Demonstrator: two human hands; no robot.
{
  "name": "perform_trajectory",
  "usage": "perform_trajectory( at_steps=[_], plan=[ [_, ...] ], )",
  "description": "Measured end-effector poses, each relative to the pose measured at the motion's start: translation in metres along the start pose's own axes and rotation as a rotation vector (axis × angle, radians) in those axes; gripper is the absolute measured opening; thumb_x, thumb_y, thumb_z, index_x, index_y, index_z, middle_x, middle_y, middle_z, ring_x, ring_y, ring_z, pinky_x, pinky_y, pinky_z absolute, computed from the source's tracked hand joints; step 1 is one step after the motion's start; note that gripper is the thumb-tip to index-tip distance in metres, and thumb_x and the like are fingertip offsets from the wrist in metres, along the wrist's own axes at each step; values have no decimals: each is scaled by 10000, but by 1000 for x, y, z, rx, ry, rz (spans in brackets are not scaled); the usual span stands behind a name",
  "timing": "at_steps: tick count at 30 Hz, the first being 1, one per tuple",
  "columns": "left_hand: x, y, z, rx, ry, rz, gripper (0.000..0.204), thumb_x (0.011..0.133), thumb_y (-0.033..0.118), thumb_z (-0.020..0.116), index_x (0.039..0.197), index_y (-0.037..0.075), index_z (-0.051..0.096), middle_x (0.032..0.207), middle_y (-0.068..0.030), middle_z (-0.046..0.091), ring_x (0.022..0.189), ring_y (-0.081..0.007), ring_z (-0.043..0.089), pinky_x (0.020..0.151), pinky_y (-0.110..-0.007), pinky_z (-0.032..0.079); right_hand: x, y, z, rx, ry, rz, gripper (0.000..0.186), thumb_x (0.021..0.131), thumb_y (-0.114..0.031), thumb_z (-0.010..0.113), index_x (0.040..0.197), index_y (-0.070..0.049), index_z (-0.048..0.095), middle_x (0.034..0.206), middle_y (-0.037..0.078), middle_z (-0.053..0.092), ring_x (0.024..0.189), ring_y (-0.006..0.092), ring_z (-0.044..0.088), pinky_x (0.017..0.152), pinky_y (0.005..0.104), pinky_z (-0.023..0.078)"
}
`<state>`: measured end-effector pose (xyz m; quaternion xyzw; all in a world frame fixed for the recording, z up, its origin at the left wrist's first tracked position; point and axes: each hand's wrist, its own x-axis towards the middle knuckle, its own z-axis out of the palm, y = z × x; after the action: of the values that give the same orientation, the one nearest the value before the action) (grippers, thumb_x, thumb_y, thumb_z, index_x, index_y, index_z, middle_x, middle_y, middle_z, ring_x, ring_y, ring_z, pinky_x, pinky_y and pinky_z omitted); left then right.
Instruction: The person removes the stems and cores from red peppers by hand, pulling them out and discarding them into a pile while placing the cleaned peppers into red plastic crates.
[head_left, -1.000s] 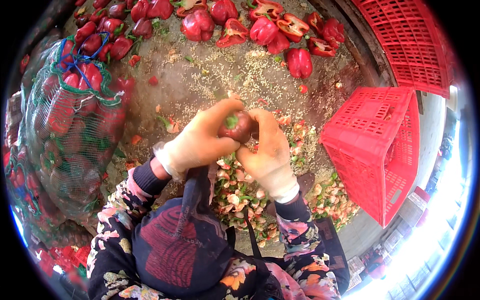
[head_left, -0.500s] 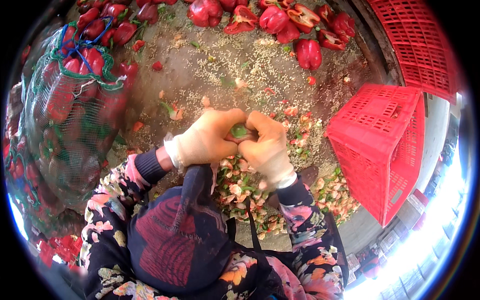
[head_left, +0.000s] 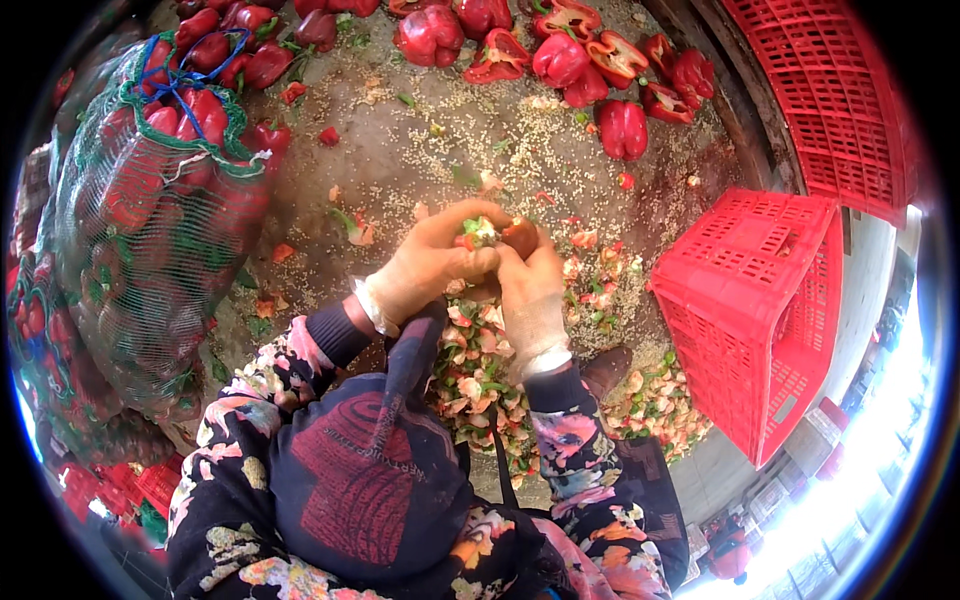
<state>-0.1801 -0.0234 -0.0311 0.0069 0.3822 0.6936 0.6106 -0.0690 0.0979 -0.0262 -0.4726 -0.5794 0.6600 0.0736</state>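
Observation:
My left hand [head_left: 430, 262], in a pale orange glove, is closed round a pepper core [head_left: 479, 230] with a whitish-green top. Right against it, my right hand [head_left: 532, 290] grips a dark red piece of bell pepper [head_left: 520, 236]. The fingers of both hands meet and hide much of what they hold. Below and between my wrists lies a pile of pepper cores and scraps [head_left: 470, 375]. Pale seeds [head_left: 455, 135] are scattered over the surface beyond my hands.
Red bell peppers [head_left: 622, 130], some cut open, lie along the far side. On the left stands a green mesh sack [head_left: 150, 250] filled with peppers. A red plastic crate [head_left: 740, 250] lies tipped at the right, with another red crate [head_left: 830, 100] behind it.
My hands have turned and shifted slightly. The green top that showed between them now appears as a whitish-green core in my left hand, beside the red piece in my right.

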Motion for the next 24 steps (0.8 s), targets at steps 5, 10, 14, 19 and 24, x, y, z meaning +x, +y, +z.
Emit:
perform_trajectory(
  at_steps=[5, 10, 14, 19, 24],
  plan=[
    [1, 0, 3, 278, 15, 52, 741, 882, 263, 832, 1479, 7, 475, 1317, -68, 608, 1247, -154, 550, 1053, -318, 465, -2, -32, -2, -484, 125, -374, 215, 868, -80, 674, 1070, -40, 610, 898, 177, 706, 831, 372, 707, 750, 441, 552],
    [0, 19, 12, 395, 4, 95, 533, 944, 302, 766, 1333, -12, 581, 1080, -38, 664, 952, -101, 630, 812, -271, 525, 6, -41, -5, -745, 77, -586, 238, 843, -199, 749, 986, -70, 609, 816, 149, 650, 748, 396, 659, 658, 474, 505],
    [3, 23, 1, 349, 48, -124, 335, 972, 253, 703, 1192, 4, 662, 905, -2, 668, 735, -66, 602, 643, -232, 494, 10, -51, -7, -806, -101, -492, 221, 843, -214, 759, 939, -74, 617, 789, 167, 652, 736, 395, 661, 643, 477, 500],
    [1, 35, 8, 626, 68, -181, 271, 970, 179, 619, 1214, 67, 660, 838, -22, 673, 703, -125, 641, 638, -289, 523, 21, -45, -6, -705, -244, -386, 136, 909, -201, 696, 969, -84, 663, 796, 196, 683, 778, 417, 686, 685, 491, 522],
    [10, -4, -14, 1339, 166, 187, 181, 898, 156, 671, 1062, 85, 641, 926, -173, 691, 874, -380, 700, 782, -453, 568, 16, -34, 15, -1056, -176, -438, 84, 928, -142, 655, 907, -63, 634, 809, 215, 671, 751, 425, 666, 659, 488, 503]
  ],
)
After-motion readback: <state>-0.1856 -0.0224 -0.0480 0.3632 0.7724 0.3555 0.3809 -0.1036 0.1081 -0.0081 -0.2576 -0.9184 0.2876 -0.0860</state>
